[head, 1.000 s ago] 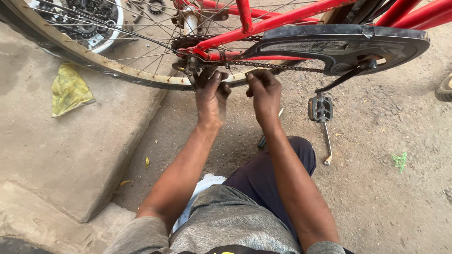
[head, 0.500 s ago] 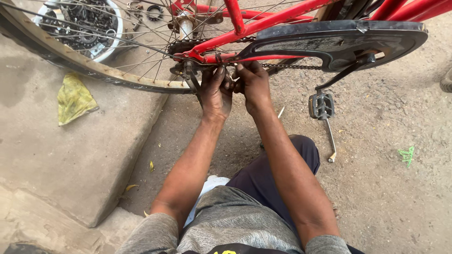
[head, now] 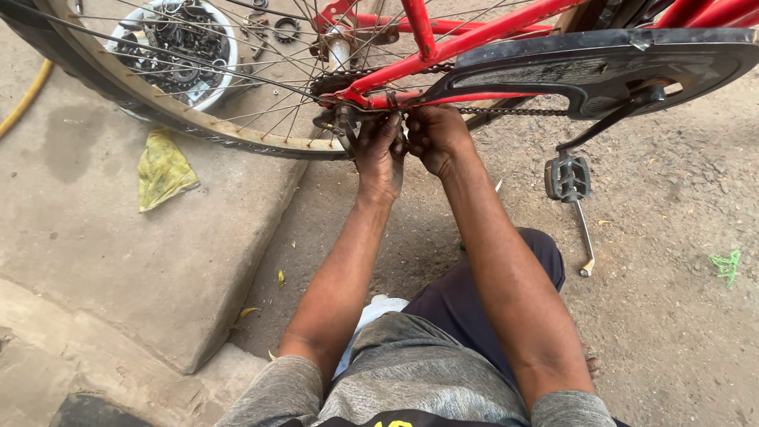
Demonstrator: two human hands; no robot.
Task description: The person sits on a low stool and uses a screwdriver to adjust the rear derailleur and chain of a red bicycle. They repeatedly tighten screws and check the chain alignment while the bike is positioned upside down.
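Red frame (head: 474,35) up top, and both hands are right under it at the rear axle (head: 345,119). Left hand (head: 379,154) has its fingers curled around the greasy bits by the axle, just inside the rim (head: 198,122). Right hand (head: 437,136) is closed up against the chain (head: 506,111), touching the left one. Can't tell exactly what either is pinching, too dark in there. Black chain guard (head: 601,71) sits just right of them, pedal (head: 567,177) hanging below it. Bowl (head: 178,51) of old sprockets shows behind the spokes, yellow rag (head: 162,170) lies on the slab (head: 118,237).
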